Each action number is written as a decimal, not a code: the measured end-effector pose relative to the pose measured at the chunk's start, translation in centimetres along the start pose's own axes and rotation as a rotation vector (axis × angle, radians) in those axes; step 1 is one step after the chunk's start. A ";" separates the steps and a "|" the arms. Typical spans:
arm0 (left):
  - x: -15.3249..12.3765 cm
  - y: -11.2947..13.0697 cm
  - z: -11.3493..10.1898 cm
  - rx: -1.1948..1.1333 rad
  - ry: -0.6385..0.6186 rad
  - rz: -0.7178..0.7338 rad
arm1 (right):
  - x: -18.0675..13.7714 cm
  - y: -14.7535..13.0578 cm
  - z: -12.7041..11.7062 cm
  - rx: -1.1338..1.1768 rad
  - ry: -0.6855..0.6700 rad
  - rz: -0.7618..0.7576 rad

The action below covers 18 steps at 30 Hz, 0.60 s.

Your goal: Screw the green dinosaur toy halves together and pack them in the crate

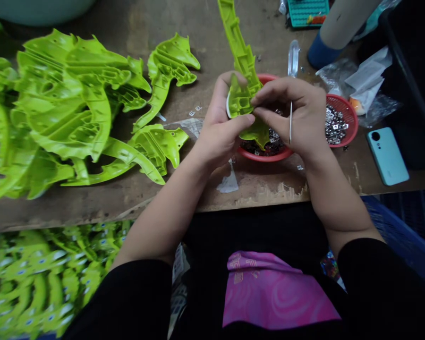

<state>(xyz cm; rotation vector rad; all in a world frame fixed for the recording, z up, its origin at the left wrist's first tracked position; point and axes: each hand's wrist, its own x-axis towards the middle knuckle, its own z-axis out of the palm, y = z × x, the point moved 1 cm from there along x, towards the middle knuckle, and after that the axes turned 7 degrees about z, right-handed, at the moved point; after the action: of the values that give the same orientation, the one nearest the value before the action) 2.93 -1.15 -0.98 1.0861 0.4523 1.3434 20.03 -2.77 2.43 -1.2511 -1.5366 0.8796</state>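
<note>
My left hand [221,127] grips the lower end of a long lime-green plastic part [241,56] that stands up and away from me. My right hand [299,115] pinches at the same part with thumb and forefinger and also holds a thin metal pin [290,123] pointing down. Both hands hover over a red bowl [265,155] of small dark pieces. What the fingertips press between them is hidden.
A heap of lime-green parts [67,104] covers the table's left. A second red bowl [345,111] holds small metal pieces. A pale blue phone [387,156] lies at the right edge. More green parts [38,278] fill a bin below.
</note>
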 end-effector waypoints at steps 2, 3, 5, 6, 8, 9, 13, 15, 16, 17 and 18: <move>0.0 0.2 0.2 -0.030 0.009 -0.022 | -0.1 0.1 0.1 0.015 0.016 -0.048; 0.0 0.2 0.3 -0.047 0.016 -0.033 | -0.1 0.1 0.2 0.039 0.022 -0.067; 0.1 0.2 0.5 -0.085 0.026 -0.034 | -0.1 0.1 0.3 0.112 0.036 -0.094; 0.1 0.2 0.6 -0.104 0.026 -0.032 | -0.1 0.1 0.4 0.152 0.043 -0.106; 0.2 0.0 0.6 -0.133 0.015 -0.027 | 0.0 0.1 0.5 0.204 0.049 -0.101; 0.3 -0.1 0.6 -0.139 0.010 -0.032 | 0.0 0.1 0.5 0.211 0.051 -0.090; 0.3 -0.2 0.6 -0.154 -0.021 -0.028 | 0.1 -0.2 0.2 0.212 -0.001 -0.070; 0.2 0.0 0.6 -0.166 -0.033 -0.019 | -0.1 -0.5 0.0 0.236 -0.060 -0.029; 0.2 0.0 0.7 -0.164 -0.033 -0.021 | -0.1 -0.7 -0.1 0.249 -0.082 -0.004; 0.1 0.1 0.7 -0.157 -0.029 -0.028 | -0.2 -0.9 -0.1 0.255 -0.104 0.023; 0.0 0.1 0.7 -0.147 -0.026 -0.037 | -0.2 -1.0 -0.1 0.255 -0.120 0.042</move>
<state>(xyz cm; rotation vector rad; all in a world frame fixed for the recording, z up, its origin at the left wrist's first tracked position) 3.45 -1.39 -0.52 0.9676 0.3475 1.3075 19.86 -3.19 3.31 -1.0650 -1.4424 1.1568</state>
